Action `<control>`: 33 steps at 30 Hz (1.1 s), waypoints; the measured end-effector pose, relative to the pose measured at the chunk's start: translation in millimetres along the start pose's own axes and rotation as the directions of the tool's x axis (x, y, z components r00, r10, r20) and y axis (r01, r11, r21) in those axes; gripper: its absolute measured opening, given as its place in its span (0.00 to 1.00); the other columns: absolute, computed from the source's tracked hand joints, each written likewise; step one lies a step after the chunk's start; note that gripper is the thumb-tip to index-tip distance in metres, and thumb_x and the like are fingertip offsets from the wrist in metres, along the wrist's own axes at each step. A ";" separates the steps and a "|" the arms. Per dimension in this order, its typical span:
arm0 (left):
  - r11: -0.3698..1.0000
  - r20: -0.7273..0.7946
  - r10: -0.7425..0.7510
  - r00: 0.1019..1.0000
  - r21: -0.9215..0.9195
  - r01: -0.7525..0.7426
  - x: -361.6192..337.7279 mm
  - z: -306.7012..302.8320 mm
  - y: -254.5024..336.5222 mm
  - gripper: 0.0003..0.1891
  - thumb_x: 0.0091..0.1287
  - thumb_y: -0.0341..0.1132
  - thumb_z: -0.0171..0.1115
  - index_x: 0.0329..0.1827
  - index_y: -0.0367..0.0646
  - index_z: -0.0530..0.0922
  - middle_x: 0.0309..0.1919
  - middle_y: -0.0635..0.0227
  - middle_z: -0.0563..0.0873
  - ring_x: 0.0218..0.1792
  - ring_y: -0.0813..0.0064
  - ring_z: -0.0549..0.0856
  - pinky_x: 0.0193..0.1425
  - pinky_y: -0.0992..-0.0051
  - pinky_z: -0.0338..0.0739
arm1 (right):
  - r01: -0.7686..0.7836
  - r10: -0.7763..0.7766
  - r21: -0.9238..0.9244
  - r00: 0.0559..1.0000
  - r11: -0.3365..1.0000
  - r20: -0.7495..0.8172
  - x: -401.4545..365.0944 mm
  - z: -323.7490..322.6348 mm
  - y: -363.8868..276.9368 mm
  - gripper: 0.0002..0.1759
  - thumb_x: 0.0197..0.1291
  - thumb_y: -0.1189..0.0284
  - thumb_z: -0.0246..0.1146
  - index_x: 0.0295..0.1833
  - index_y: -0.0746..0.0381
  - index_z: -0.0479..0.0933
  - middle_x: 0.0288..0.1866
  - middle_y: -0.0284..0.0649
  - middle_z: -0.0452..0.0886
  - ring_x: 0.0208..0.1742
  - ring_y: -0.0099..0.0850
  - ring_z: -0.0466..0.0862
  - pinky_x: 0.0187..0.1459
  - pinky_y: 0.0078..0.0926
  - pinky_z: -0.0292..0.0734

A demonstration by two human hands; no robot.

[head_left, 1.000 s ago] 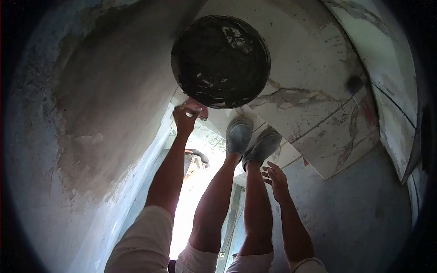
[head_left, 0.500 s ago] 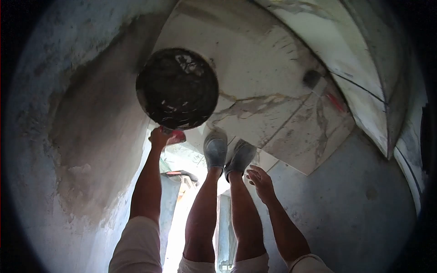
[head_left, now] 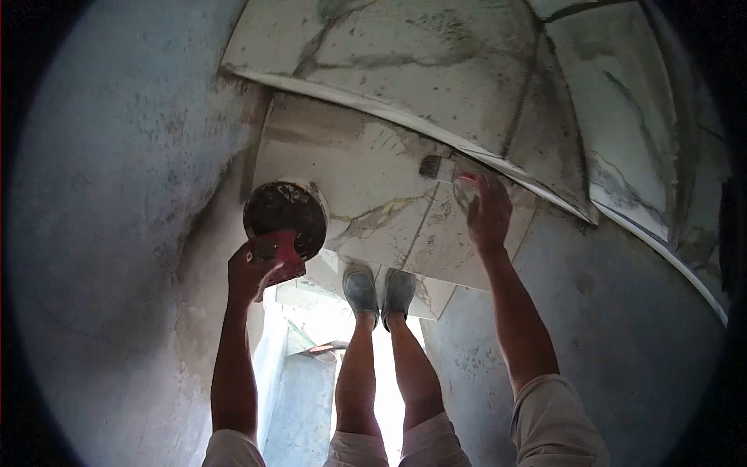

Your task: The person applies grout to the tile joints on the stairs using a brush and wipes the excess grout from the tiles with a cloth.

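Observation:
My left hand is closed around a red, flat-sided tool whose exact kind I cannot make out. It is held over the near edge of a round bucket with a dark, wet-looking inside. My right hand has its fingers at the red handle of a flat paintbrush. The brush's dark bristles point left, over the marble-patterned tile. My fingers partly hide the handle and are slightly blurred.
A raised tiled step with a pale edge curves across the back. Grey plastered walls rise on both sides. My feet in grey shoes stand at the tile's near edge, with a bright lower area behind them.
My right hand has moved forward from beside my feet to the paintbrush and closed at its handle. My left hand has brought the red tool up over the bucket's near edge. The view has shifted.

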State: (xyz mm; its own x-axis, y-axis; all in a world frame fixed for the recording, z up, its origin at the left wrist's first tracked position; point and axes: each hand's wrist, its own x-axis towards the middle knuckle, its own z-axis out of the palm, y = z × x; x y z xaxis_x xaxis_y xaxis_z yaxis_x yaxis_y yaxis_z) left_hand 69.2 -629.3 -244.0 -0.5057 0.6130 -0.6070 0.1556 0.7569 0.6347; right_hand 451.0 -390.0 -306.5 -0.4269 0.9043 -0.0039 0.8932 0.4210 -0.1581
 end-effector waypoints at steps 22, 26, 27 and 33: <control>0.715 0.072 0.528 0.846 0.500 -0.488 -41.1 -11.8 218.3 0.28 0.58 0.37 0.65 0.59 0.35 0.67 0.51 0.48 0.75 0.53 0.49 0.74 0.59 0.57 0.69 | -0.622 0.393 0.463 0.772 0.632 0.499 -24.6 -286.6 -47.1 0.12 0.61 0.70 0.56 0.48 0.63 0.70 0.35 0.52 0.81 0.38 0.52 0.82 0.40 0.48 0.76; 0.599 0.068 0.693 0.718 0.500 -0.625 -18.6 -16.4 276.0 0.27 0.58 0.36 0.64 0.60 0.35 0.67 0.53 0.47 0.74 0.56 0.48 0.73 0.62 0.57 0.67 | -0.601 0.472 0.545 0.798 0.585 0.374 13.7 -393.6 -42.2 0.16 0.58 0.74 0.56 0.53 0.62 0.70 0.36 0.54 0.81 0.39 0.49 0.82 0.43 0.41 0.77; 0.603 0.049 0.705 0.708 0.485 -0.634 -14.4 -18.0 296.8 0.27 0.58 0.35 0.64 0.60 0.35 0.67 0.53 0.47 0.74 0.57 0.48 0.72 0.62 0.58 0.66 | -0.541 0.462 0.570 0.837 0.619 0.293 18.2 -417.5 -38.5 0.17 0.58 0.74 0.57 0.54 0.62 0.69 0.36 0.54 0.80 0.38 0.48 0.83 0.43 0.39 0.78; 0.556 -0.035 0.803 0.595 0.404 -0.726 0.7 -64.0 432.9 0.25 0.61 0.35 0.63 0.59 0.33 0.68 0.55 0.48 0.74 0.58 0.50 0.72 0.64 0.58 0.64 | -0.684 0.726 0.544 0.662 0.486 0.184 31.7 -588.4 -34.3 0.15 0.61 0.71 0.58 0.52 0.65 0.73 0.40 0.52 0.82 0.40 0.40 0.85 0.43 0.33 0.78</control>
State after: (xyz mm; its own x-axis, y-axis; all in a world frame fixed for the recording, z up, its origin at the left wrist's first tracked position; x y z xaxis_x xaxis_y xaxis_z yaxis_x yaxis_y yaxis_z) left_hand 82.0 -315.7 61.0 -0.2053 0.9647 0.1650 0.7970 0.0670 0.6002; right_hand 489.9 -334.1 279.8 0.3400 0.8917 -0.2986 0.6491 -0.4523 -0.6116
